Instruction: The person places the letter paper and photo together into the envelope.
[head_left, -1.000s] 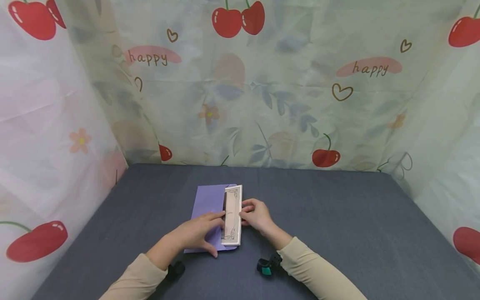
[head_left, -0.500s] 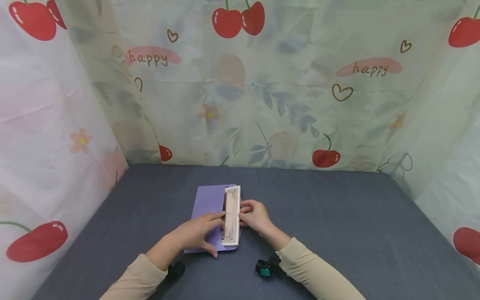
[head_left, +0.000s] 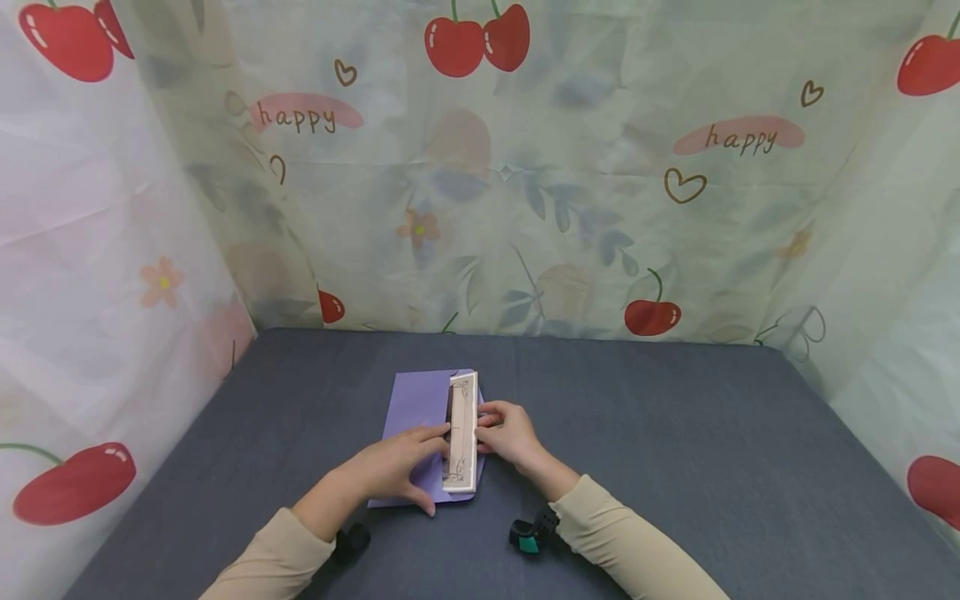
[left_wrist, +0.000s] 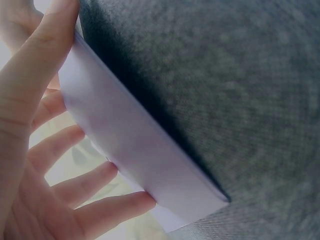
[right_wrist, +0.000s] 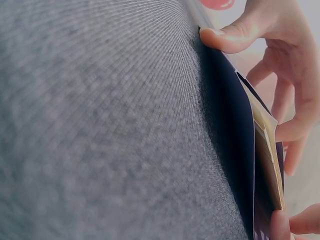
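Observation:
A purple envelope (head_left: 415, 406) lies flat on the grey table (head_left: 675, 433). A cream card (head_left: 462, 429) with a dark ornate border sticks out of its right side, partly inside. My left hand (head_left: 393, 467) rests on the envelope with straight fingers reaching the card's left edge and the thumb at the near edge. In the left wrist view the fingers (left_wrist: 75, 180) lie on the lilac envelope (left_wrist: 135, 145). My right hand (head_left: 510, 433) pinches the card's right edge. The right wrist view shows the card (right_wrist: 267, 150) inside the dark envelope (right_wrist: 235, 115), with the thumb (right_wrist: 235, 37) above.
Translucent curtains printed with cherries (head_left: 476, 37) and "happy" close the table in at the back and both sides. The grey cloth stretches bare to the right. A small black camera sits under each wrist: left (head_left: 350, 540), right (head_left: 528, 533).
The card has slid a little to the left, deeper into the envelope, and my right hand has followed it. My left hand has stayed put.

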